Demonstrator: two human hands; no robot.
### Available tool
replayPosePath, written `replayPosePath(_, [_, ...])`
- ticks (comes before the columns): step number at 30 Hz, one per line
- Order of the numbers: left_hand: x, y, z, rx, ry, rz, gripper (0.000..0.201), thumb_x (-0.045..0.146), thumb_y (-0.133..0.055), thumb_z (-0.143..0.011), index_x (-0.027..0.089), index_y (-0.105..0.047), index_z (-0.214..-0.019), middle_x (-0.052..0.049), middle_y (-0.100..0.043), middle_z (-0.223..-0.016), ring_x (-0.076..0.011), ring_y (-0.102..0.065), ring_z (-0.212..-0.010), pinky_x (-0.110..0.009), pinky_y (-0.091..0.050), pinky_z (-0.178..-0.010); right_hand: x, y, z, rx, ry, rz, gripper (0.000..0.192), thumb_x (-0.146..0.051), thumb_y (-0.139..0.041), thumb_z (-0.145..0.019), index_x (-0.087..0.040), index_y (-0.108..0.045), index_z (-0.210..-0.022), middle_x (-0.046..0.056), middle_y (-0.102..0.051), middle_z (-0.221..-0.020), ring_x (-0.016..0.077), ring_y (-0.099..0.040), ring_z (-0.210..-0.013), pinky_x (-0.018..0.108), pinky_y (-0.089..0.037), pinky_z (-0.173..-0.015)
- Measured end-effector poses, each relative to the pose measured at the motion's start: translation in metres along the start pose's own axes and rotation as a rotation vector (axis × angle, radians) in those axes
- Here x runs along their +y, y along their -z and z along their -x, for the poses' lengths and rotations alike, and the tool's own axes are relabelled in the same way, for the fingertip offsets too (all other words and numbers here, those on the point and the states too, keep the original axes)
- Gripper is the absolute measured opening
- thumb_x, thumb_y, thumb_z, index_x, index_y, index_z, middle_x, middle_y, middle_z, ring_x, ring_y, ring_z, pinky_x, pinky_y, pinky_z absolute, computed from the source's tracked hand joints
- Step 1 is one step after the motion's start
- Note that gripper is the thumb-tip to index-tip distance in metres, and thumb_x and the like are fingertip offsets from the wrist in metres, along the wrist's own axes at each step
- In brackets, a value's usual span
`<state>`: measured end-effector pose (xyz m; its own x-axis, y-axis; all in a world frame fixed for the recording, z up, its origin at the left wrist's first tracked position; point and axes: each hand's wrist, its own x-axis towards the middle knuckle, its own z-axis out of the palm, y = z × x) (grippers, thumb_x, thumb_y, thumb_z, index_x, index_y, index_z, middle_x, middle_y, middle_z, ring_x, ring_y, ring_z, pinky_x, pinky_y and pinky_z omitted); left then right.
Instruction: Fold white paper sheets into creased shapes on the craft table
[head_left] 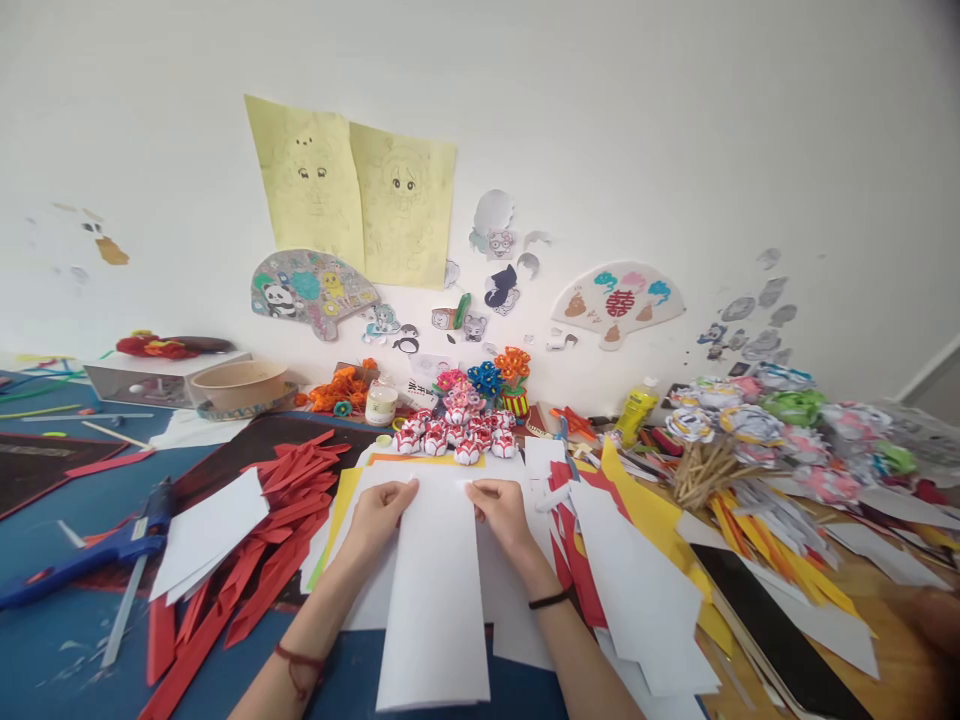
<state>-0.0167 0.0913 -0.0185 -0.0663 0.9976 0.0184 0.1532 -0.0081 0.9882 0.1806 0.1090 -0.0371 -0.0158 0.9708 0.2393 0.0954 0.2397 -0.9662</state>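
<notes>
White paper fills the middle of the table: a long sheet [435,590] runs from the near edge away to the far end, where both hands press on it. The left hand [379,515] lies on the sheet's far left corner, the right hand [501,510] on its far right corner, fingers bent down and thumbs turned inward. Both are closed on the sheet's far edge, seemingly pinching or flattening a fold there, though the crease itself is too small to make out. Holding the two corners at once keeps the sheet square and stops it sliding on the loose papers beneath.

Under the sheet lie more white and yellow sheets [341,505], overlapping and fanned out. Just beyond the hands sits a cluster of small red-and-white paper figures [454,438], with paper flowers [487,378] behind them against the wall. Left of the hands a heap of red strips [285,500] spreads toward the near edge, and a blue glue gun [112,545] lies farther left, well apart from the hands. On the right, cut white pieces [645,590] overlap yellow and red card, and a bundle of wooden sticks [701,470] holds paper rosettes. A yellow glue bottle [636,408] stands far right of the figures.
</notes>
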Motion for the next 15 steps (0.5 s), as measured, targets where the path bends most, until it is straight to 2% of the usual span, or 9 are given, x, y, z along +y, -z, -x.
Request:
replayPosePath(5, [-0.006,0.004,-0.013,0.094,-0.068,-0.073,0.048,0.061,-0.066,-0.062,0.015,-0.056,-0.056,0.003,-0.045,-0.048,-0.0106,-0.039,-0.049,-0.022,-0.025,-0.047,0.002,0.000,0.000,0.011,-0.009,-0.005,0.039,-0.045,-0.064,-0.074,-0.016,-0.056,-0.049,-0.002,-0.048,-0.046,0.0105,-0.043,-0.046,0.023,-0.033,-0.048])
replayPosePath(15, [0.004,0.007,-0.016,0.112,-0.101,-0.083,0.036,0.051,-0.063,-0.066,0.016,-0.062,-0.061,0.001,-0.050,-0.048,-0.0133,-0.043,-0.051,-0.023,-0.025,-0.047,0.002,-0.010,0.005,0.004,-0.016,-0.019,0.036,-0.046,-0.066,-0.072,-0.015,-0.062,-0.055,-0.003,-0.048,-0.046,0.0105,-0.042,-0.046,0.023,-0.031,-0.046])
